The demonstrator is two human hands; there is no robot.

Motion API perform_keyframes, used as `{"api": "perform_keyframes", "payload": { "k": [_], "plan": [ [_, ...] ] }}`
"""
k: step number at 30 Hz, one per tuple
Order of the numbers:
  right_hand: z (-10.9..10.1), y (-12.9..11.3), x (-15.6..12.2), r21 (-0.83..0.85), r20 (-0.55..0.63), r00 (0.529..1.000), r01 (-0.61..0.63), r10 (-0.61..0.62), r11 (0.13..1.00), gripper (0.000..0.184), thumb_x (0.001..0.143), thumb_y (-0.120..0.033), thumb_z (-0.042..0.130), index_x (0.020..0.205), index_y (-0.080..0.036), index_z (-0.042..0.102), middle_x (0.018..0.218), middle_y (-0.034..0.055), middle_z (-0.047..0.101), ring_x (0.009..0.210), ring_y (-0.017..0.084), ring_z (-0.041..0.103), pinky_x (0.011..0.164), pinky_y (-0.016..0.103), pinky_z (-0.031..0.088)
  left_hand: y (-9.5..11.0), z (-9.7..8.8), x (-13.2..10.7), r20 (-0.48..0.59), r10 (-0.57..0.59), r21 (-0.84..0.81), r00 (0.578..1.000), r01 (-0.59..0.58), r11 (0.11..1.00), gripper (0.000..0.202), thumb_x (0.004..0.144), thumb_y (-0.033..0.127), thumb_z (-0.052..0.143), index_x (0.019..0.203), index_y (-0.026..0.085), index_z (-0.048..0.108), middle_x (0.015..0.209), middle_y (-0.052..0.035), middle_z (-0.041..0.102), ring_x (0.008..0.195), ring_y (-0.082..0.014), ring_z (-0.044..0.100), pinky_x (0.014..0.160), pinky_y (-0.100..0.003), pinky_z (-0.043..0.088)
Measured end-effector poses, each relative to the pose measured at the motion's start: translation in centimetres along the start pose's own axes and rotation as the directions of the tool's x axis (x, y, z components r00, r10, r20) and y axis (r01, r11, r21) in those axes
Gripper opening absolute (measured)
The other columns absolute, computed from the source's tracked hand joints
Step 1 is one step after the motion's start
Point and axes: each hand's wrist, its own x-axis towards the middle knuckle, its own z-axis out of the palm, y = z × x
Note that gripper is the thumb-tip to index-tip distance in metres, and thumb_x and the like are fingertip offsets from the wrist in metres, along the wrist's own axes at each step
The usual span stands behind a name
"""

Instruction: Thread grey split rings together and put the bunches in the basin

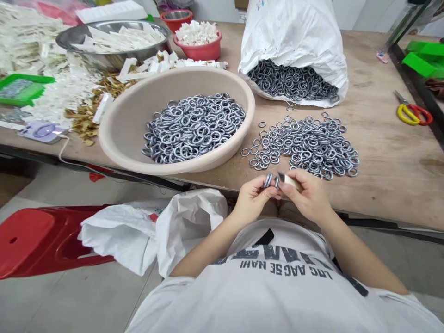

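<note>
Between the fingertips of my left hand are a few grey metal rings, held upright at the table's front edge. My right hand grips a short tool with a pale handle and a dark tip. That tip points left and is close to the rings; whether it touches them I cannot tell. Just beyond both hands lies a loose pile of metal rings on the wooden table. To the left, a large beige basin holds many more rings.
A white sack lies open behind the pile, spilling rings. Scissors lie at right. A steel bowl, a red bowl and white pieces crowd the left. Below stand a red stool and an open white bag.
</note>
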Motion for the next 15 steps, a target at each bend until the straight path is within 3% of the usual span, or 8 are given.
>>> {"api": "perform_keyframes", "payload": {
  "k": [3, 9, 13, 15],
  "plan": [
    [-0.5, -0.6, -1.0, -0.185, 0.084, 0.99, 0.124, -0.11, 0.975, 0.025, 0.098, -0.04, 0.055, 0.089, -0.02, 0.067, 0.079, 0.0019, 0.061, 0.073, 0.014, 0.055, 0.067, 0.028, 0.038, 0.3, -0.4, -0.1, 0.004, 0.046, 0.098, 0.999, -0.046, 0.994, 0.019, 0.088, 0.035, 0.07, 0.085, 0.016, 0.066, 0.075, -0.0004, 0.068, 0.07, -0.0134, 0.065, 0.07, -0.024, 0.051],
    [-0.8, -1.7, -1.5, -0.308, 0.119, 0.983, 0.171, -0.141, 0.936, 0.03, 0.099, -0.041, 0.053, 0.083, -0.019, 0.066, 0.074, 0.0012, 0.059, 0.069, 0.013, 0.053, 0.063, 0.027, 0.034, 0.5, -0.5, -0.2, 0.033, 0.1, 0.196, 0.994, -0.104, 0.975, 0.018, 0.091, 0.032, 0.066, 0.082, 0.017, 0.066, 0.075, 0.0, 0.068, 0.071, -0.0131, 0.062, 0.07, -0.023, 0.046],
    [-0.9, -1.0, -1.3, -0.296, 0.175, 0.978, 0.16, -0.112, 0.942, 0.036, 0.1, -0.044, 0.049, 0.08, -0.02, 0.066, 0.072, 0.0012, 0.061, 0.068, 0.014, 0.055, 0.065, 0.027, 0.034, 0.8, -0.8, -0.7, 0.083, 0.131, 0.243, 0.988, -0.148, 0.959, 0.022, 0.094, 0.033, 0.062, 0.079, 0.017, 0.066, 0.074, -0.0018, 0.067, 0.073, -0.0143, 0.063, 0.072, -0.025, 0.046],
    [-0.9, -0.2, -0.6, -0.357, 0.128, 0.991, 0.077, -0.033, 0.931, 0.039, 0.101, -0.046, 0.046, 0.081, -0.021, 0.067, 0.072, 0.0012, 0.064, 0.068, 0.014, 0.056, 0.064, 0.027, 0.034, 1.2, -0.9, -1.2, 0.156, 0.14, 0.252, 0.978, -0.177, 0.951, 0.024, 0.094, 0.035, 0.061, 0.081, 0.017, 0.068, 0.077, -0.0039, 0.068, 0.075, -0.0158, 0.063, 0.075, -0.027, 0.046]
  ]
}}
